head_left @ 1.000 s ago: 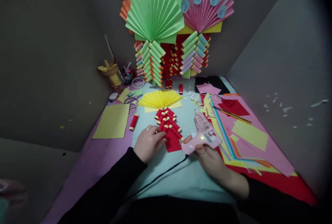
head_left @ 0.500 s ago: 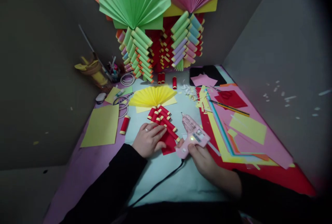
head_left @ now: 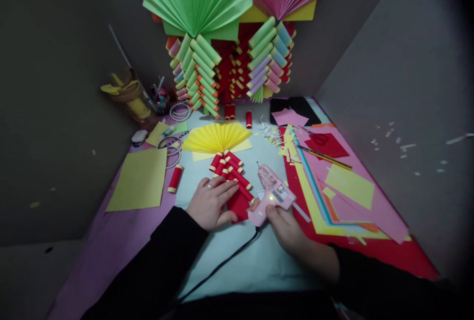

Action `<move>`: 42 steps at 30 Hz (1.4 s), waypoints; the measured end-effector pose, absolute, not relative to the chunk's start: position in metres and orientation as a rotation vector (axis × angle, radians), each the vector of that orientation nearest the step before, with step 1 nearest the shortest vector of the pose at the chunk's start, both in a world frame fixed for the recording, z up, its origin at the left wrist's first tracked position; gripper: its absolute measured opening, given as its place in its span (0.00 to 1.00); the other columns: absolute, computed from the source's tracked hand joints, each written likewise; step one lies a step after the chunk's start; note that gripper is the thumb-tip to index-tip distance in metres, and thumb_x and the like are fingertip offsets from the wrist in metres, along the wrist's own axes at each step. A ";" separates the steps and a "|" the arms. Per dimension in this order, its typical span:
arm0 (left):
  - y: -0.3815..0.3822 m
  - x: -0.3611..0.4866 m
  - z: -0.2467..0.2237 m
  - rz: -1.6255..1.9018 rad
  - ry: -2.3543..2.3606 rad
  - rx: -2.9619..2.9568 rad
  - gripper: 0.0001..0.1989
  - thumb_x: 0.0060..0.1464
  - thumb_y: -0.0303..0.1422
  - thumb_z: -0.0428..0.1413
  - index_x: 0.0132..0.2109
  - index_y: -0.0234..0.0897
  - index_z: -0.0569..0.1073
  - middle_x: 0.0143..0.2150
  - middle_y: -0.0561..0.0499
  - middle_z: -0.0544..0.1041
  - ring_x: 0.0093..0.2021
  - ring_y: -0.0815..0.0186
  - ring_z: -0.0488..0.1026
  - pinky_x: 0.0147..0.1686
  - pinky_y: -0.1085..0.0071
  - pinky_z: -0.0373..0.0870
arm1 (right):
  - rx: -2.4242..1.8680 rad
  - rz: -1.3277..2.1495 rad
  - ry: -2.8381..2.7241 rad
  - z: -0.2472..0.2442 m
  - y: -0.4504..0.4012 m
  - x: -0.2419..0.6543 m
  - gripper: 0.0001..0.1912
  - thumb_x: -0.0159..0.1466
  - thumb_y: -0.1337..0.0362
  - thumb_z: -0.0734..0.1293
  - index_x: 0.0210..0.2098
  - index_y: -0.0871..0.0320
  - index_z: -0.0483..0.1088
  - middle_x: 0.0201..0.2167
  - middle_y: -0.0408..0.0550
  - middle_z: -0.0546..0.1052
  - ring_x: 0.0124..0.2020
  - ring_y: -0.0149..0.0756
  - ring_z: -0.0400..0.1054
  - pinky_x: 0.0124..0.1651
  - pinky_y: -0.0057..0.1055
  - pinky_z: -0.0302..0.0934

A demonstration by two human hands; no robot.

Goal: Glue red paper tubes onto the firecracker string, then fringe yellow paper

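Observation:
My right hand (head_left: 287,223) is wrapped round the grip of a pink hot glue gun (head_left: 273,196), whose nozzle points up and left and whose small light glows. A clear glue stick pokes out of its back. With fingers stretched out, my left hand (head_left: 212,204) rests on a red paper strip (head_left: 237,204) and on the rolls at its left side, hiding some of them. Several red paper rolls with yellow ends (head_left: 240,178) sit in slanted rows on that strip. Above them a pleated yellow paper fan (head_left: 218,137) spreads over a yellow sheet.
Loose red rolls lie at left (head_left: 175,178) and farther back (head_left: 249,119). Stacked coloured paper (head_left: 355,196), scissors (head_left: 316,136) and a pencil (head_left: 328,157) are at right. Tape rings (head_left: 172,154) lie at left. Finished fan hangings (head_left: 196,1) hang behind. The gun's black cord (head_left: 218,268) runs toward me.
The camera view has shifted slightly. My left hand stays on the red strip and rolls, and my right hand still holds the glue gun in nearly the same place.

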State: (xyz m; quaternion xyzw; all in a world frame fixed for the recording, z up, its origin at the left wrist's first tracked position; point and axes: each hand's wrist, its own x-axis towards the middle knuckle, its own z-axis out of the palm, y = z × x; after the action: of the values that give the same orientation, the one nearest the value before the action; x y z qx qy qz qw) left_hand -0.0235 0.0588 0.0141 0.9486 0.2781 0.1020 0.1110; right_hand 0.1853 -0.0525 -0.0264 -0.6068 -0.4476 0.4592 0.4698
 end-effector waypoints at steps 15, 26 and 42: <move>0.055 -0.022 0.013 0.260 0.843 2.851 0.40 0.54 0.61 0.43 0.62 0.38 0.66 0.59 0.41 0.71 0.56 0.48 0.63 0.47 0.56 0.56 | -1.438 1.045 -1.116 -0.023 -0.050 0.184 0.25 0.65 0.48 0.58 0.55 0.54 0.68 0.47 0.55 0.76 0.58 0.48 0.63 0.60 0.47 0.59; 0.052 -0.021 0.014 0.211 0.872 2.881 0.39 0.55 0.60 0.42 0.62 0.38 0.65 0.59 0.41 0.70 0.58 0.49 0.63 0.47 0.57 0.56 | -1.496 1.126 -1.063 -0.020 -0.049 0.182 0.27 0.62 0.41 0.59 0.45 0.56 0.72 0.46 0.58 0.76 0.51 0.48 0.68 0.58 0.48 0.60; 0.055 -0.027 0.015 0.405 0.847 2.811 0.33 0.54 0.57 0.48 0.58 0.41 0.70 0.56 0.41 0.72 0.53 0.49 0.65 0.44 0.56 0.57 | -1.508 1.076 -1.029 -0.016 -0.048 0.182 0.32 0.60 0.41 0.61 0.53 0.59 0.70 0.54 0.59 0.73 0.57 0.51 0.63 0.62 0.49 0.55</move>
State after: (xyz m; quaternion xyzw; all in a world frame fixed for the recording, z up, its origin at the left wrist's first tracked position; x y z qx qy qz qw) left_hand -0.0266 0.0551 0.0148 0.9447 0.2846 0.1362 0.0891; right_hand 0.1815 -0.0476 -0.0158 -0.6206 -0.4234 0.4427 0.4895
